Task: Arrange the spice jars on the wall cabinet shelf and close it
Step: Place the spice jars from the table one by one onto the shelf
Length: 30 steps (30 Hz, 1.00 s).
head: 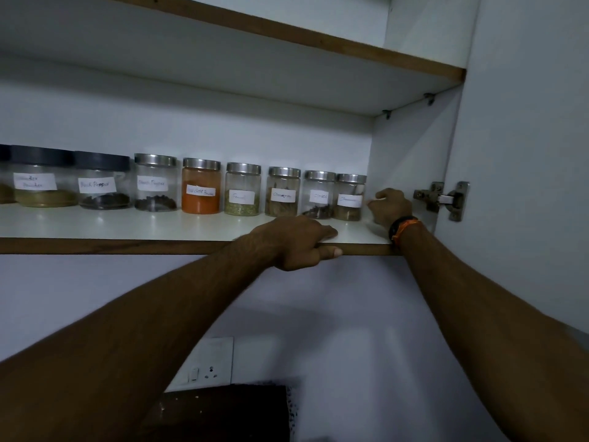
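Door hinge (441,199) just beside right hand (389,208), rightmost jar (350,197).

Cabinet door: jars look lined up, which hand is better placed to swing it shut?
Right, probably. The right hand sits at the shelf's right end beside the last jar, close to the hinge and the open door. The left hand grips the shelf edge, farther from the door.

A home kitchen: labelled spice jars (242,189) line a wall cabinet shelf (127,224).

Dim, soft-focus, wide-angle bending at edges.
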Available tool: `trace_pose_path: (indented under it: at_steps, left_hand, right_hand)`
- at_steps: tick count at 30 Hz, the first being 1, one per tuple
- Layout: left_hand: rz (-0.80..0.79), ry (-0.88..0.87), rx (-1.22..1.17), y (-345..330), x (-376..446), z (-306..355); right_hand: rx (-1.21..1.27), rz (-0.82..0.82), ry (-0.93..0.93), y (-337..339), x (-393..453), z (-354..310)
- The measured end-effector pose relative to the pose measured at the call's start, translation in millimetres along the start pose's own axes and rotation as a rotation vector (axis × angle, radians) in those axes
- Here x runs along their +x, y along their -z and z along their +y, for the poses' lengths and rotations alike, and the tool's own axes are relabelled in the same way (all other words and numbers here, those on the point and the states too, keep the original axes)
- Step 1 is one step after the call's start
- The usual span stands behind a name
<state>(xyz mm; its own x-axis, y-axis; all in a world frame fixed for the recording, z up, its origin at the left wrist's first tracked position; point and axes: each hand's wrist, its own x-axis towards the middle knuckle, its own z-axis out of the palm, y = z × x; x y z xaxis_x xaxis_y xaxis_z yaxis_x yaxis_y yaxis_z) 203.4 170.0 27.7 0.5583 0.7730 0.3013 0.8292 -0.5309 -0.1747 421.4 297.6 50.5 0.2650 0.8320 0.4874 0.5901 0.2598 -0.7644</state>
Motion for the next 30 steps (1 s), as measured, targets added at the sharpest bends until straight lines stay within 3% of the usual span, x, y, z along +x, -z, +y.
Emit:
trace_pose_path:
  at_steps: [13,18,30]
  left_hand:
    - [0.056,0.081,0.091,-6.2,-29.7,24.0]
    - [0.102,0.048,0.0,-7.6,-62.4,30.5]
    - [-0.029,0.059,0.087,3.4,-156.4,42.3]
  right_hand:
    - [-0.208,-0.017,0.188,50.1,-137.3,-3.9]
    - [-0.316,-0.059,0.283,48.8,-182.6,-14.7]
    - [-0.395,-0.145,0.443,22.1,-279.6,-39.7]
